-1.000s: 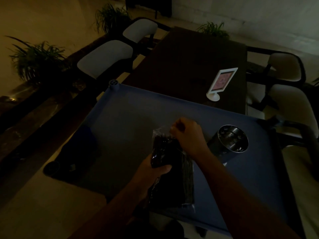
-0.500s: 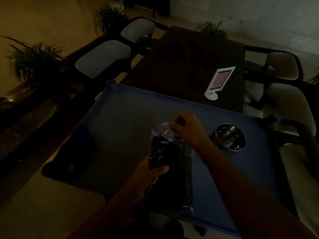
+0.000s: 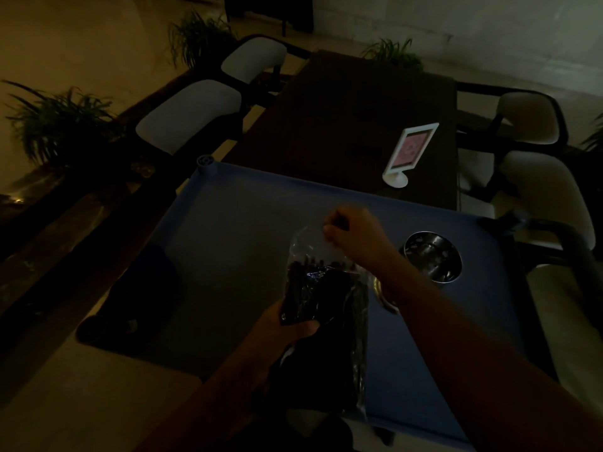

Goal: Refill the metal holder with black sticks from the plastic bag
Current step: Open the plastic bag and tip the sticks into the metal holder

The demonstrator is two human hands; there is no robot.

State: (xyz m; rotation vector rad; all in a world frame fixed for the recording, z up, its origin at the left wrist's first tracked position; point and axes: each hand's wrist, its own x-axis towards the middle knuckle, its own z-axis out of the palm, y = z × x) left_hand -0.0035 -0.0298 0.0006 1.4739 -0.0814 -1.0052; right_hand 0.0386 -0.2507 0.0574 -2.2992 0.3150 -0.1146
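The scene is dim. A clear plastic bag (image 3: 326,324) packed with black sticks (image 3: 313,265) is held over the blue tray top (image 3: 228,243). My left hand (image 3: 287,324) grips the bag around its middle from the left. My right hand (image 3: 352,233) pinches the clear upper edge of the bag, just above the stick ends. The round metal holder (image 3: 432,257) stands upright on the blue surface, to the right of my right wrist, its mouth facing up.
Beyond the blue tray is a dark wooden table (image 3: 342,119) with a white sign stand (image 3: 408,154). Chairs with pale seats (image 3: 192,115) flank the table. Potted plants (image 3: 55,122) stand at the left. A dark cart handle (image 3: 561,236) lies at the right.
My right hand has lifted the bag's clear top edge upward, away from the stick ends. The left hand keeps its grip on the bag.
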